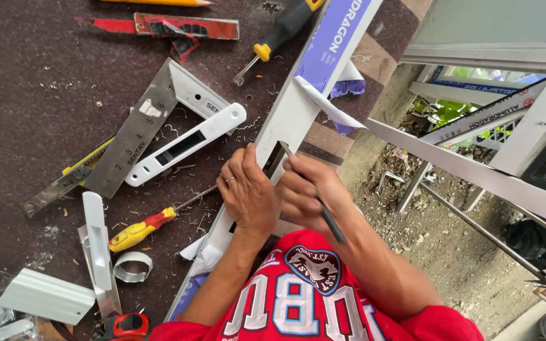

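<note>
Filing a slot in a white aluminium bar

The right hand (308,192) pinches a thin metal file (314,197), tip pointing far-left into the bar (285,120), which runs near-left to far-right. The left hand (248,192) presses flat, fingers curled, on the bar beside it.

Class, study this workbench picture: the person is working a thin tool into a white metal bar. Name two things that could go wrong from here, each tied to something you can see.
1. The right hand drives a thin file into the slot of the white bar right beside the left hand; a slip could jab it.
2. Metal shavings lie scattered on the dark mat and might cut bare skin.
</note>
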